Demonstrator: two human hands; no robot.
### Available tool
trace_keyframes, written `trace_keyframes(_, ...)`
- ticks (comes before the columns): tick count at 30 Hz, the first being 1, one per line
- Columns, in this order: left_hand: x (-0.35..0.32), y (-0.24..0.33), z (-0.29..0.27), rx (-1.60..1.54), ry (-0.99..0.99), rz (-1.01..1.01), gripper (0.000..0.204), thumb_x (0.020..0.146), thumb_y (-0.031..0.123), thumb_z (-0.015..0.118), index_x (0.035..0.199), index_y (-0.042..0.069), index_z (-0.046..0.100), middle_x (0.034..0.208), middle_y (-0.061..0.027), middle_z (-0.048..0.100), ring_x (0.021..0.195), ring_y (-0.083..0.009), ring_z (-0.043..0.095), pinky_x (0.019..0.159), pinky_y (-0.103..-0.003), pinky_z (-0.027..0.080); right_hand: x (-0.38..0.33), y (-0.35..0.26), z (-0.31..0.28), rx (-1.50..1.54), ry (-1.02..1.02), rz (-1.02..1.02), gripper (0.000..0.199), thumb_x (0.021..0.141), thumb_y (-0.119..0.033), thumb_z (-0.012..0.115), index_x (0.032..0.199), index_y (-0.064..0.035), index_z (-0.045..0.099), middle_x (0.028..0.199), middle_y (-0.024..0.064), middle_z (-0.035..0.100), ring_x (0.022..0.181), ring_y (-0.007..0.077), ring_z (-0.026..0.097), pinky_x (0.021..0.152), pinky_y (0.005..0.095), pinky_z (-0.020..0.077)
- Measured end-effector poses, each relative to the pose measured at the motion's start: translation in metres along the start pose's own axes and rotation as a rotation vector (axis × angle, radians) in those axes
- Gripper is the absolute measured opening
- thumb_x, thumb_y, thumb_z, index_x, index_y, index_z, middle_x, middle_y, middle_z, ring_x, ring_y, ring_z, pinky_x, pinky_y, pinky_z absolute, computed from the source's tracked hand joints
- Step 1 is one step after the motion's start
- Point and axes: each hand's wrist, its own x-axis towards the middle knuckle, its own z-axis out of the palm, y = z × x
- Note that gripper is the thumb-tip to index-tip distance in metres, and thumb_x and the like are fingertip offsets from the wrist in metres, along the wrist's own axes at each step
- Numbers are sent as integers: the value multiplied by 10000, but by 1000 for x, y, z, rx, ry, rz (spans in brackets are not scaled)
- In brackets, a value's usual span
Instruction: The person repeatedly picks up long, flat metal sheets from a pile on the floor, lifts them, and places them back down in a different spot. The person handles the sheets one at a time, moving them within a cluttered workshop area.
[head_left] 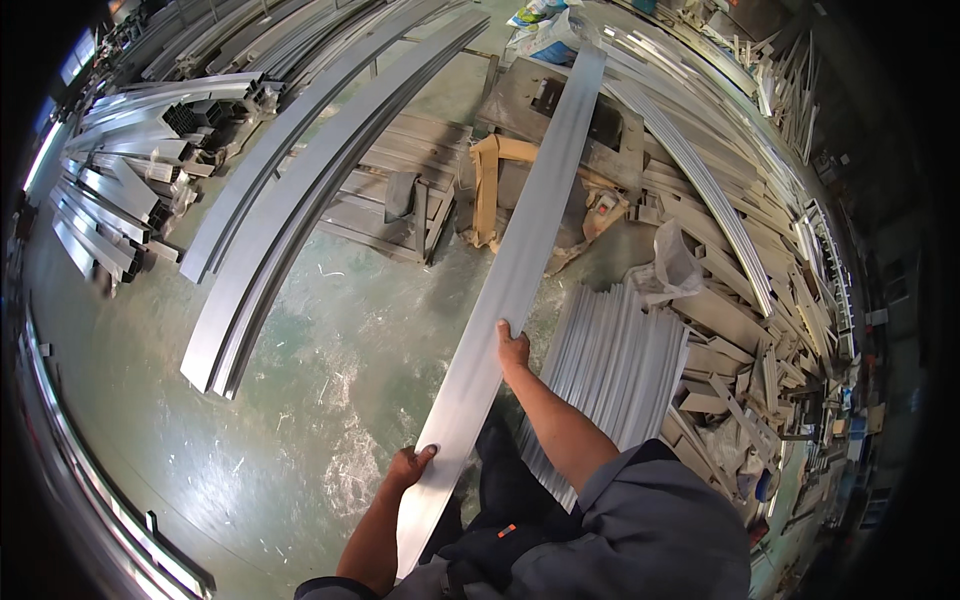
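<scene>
A long, flat silver metal profile (520, 245) runs from close to my body to the far side of the room. On its left edge, near the close end, my left hand (408, 466) grips it, thumb on top and fingers curled beneath. Farther along, my right hand (513, 346) holds the opposite edge in the same manner. The fingers under the metal are mostly hidden. Beside my right forearm lies a stack of ribbed silver profiles (615, 350) on the floor.
At the left, long profiles (290, 190) extend over a low rack. Bundled square tubes (110, 200) lie farther left. Beyond my hands, a tan cardboard piece (487, 185) sits by a metal-topped stand (520, 95). Offcuts (715, 300) crowd the right side, with a plastic bag (672, 262) among them.
</scene>
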Motion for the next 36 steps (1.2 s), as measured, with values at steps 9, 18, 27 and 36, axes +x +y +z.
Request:
trace_keyframes(9,-230,-194,-21,-21,-1,-94,933,790,791,611,1034,-108,672,982,-348,672,1007,-447,672,857,-488,507,-257,94,-44,-96,-309,56,667,837,-549,741,1014,92,682,946,252,721,907,366,711,801,430,542)
trace_keyframes(18,-346,-243,-80,142,-1,-205,843,780,731,665,924,-99,687,920,-326,688,948,-437,694,813,-492,522,-322,115,-65,259,-723,367,427,919,-328,697,1207,-23,622,1112,121,694,986,268,697,835,447,578)
trace_keyframes(27,-354,-123,-133,270,493,-347,660,765,663,723,753,8,642,735,-222,681,763,-430,682,677,-489,524,-264,-20,-37,687,-889,459,369,967,-205,637,1271,-17,548,1169,89,636,1041,238,650,858,406,564)
trace_keyframes(36,-227,-38,-179,387,695,-449,635,797,659,644,769,25,666,753,-208,691,770,-442,677,687,-508,527,-164,-148,58,657,-967,360,415,959,-202,648,1292,17,533,1161,101,633,1012,238,653,848,388,569)
